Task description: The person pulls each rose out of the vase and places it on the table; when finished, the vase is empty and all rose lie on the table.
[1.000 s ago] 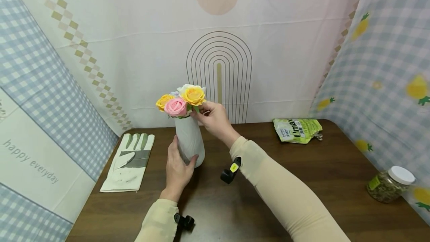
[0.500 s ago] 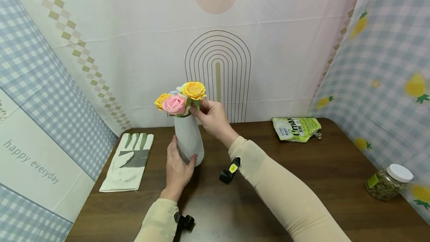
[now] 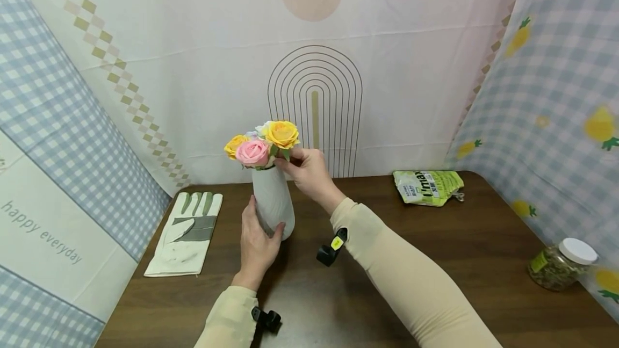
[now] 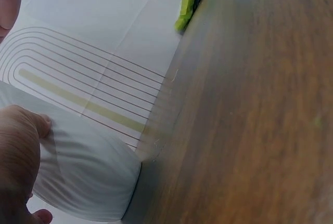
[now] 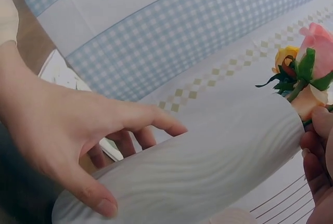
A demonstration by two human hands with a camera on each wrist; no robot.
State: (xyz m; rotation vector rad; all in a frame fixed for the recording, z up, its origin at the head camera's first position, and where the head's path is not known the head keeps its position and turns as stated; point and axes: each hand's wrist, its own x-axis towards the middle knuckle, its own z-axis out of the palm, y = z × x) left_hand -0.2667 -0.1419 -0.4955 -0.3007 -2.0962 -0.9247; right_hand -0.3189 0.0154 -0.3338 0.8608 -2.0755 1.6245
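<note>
A white vase (image 3: 272, 197) with a wavy ribbed surface stands upright on the table. My left hand (image 3: 257, 238) grips its lower body, thumb on one side and fingers around the other, as the right wrist view also shows. Artificial flowers fill the mouth: a pink rose (image 3: 252, 153), a yellow rose (image 3: 235, 146) at the left, a larger yellow rose (image 3: 282, 134) at the right, and pale blooms partly hidden behind. My right hand (image 3: 309, 172) pinches a stem under the larger yellow rose, right at the vase's rim. In the right wrist view its fingertips (image 5: 321, 120) overlap the rim.
A white and green work glove (image 3: 184, 235) lies flat at the table's left. Toward the back right is a green clipped pouch (image 3: 427, 187). A clear jar (image 3: 556, 268) with a white lid and dried contents stands near the right edge. Patterned cloth walls enclose the table (image 3: 367, 294).
The larger yellow rose has risen slightly and dipped a little again, ending a bit farther right and covering more of the white bloom. My left hand has stayed on the vase.
</note>
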